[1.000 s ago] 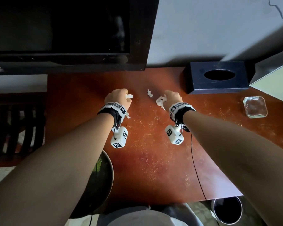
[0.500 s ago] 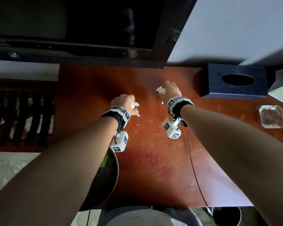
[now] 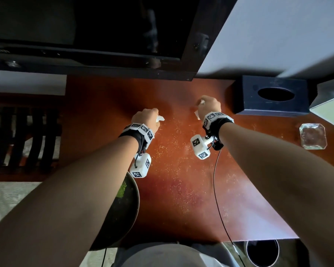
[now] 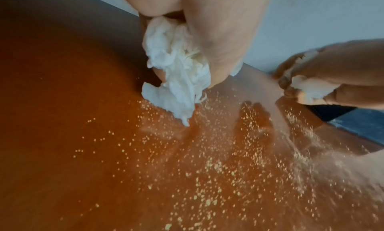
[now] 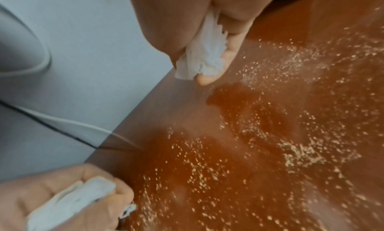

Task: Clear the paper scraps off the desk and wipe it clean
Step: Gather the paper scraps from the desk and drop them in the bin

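- Currently left hand (image 3: 146, 117) grips crumpled paper scraps (image 4: 176, 70); right hand (image 3: 209, 106) pinches a paper wad (image 5: 204, 60), both above the table (image 3: 181, 189).
- Tissue box (image 3: 272, 95): slot dark, contents unreadable.
- Glass ashtray (image 3: 312, 135) right; crumbs (image 4: 207, 169) scattered between the hands.

A pale wall (image 3: 268, 35) rises behind the far right of the worktop (image 3: 181, 189), which is glossy red-brown wood. A dark frame (image 3: 193, 35) hangs over its far left. At left stand dark slats (image 3: 23, 139) above a pale patterned floor (image 3: 6, 201). Light falls from the right, leaving the left dim.
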`<move>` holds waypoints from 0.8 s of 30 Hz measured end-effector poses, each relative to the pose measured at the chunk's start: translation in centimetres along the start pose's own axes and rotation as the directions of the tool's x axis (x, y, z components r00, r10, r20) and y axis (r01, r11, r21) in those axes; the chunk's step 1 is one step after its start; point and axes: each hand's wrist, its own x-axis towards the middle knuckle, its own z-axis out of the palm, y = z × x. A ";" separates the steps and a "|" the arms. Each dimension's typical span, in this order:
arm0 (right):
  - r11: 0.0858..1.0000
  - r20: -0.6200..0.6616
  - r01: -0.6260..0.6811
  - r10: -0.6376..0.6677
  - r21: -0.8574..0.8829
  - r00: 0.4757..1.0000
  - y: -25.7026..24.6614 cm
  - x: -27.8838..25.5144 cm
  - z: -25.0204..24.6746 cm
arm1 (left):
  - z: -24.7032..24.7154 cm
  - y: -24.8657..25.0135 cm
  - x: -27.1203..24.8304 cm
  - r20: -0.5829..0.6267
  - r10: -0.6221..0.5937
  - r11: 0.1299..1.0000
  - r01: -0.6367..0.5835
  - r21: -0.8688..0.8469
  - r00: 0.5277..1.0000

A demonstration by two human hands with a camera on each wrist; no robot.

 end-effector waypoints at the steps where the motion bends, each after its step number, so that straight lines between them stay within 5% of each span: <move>1: 1.000 0.011 -0.022 0.022 -0.008 1.000 -0.1 -0.1 -0.2 | -0.3 -0.3 -0.2 -0.018 -0.025 0.999 0.024 -0.032 1.000; 11: 0.997 0.257 0.022 -0.003 -0.069 0.966 -1.2 -1.5 2.5 | 0.0 -3.5 -1.2 -0.017 -0.160 0.978 0.156 -0.138 0.987; 14: 0.972 0.326 0.172 -0.112 -0.161 0.939 -1.9 -2.4 3.6 | 0.4 -3.9 -1.1 0.028 -0.161 0.977 0.163 -0.139 0.987; 19: 0.805 0.474 0.507 -0.332 -0.308 0.815 -3.0 -4.0 6.5 | 0.8 -4.8 -1.3 0.057 -0.182 0.970 0.188 -0.151 0.982; 24: 0.668 0.478 0.656 -0.474 -0.352 0.739 -4.7 -4.6 8.4 | 0.6 -5.8 -1.8 0.061 -0.207 0.967 0.213 -0.139 0.977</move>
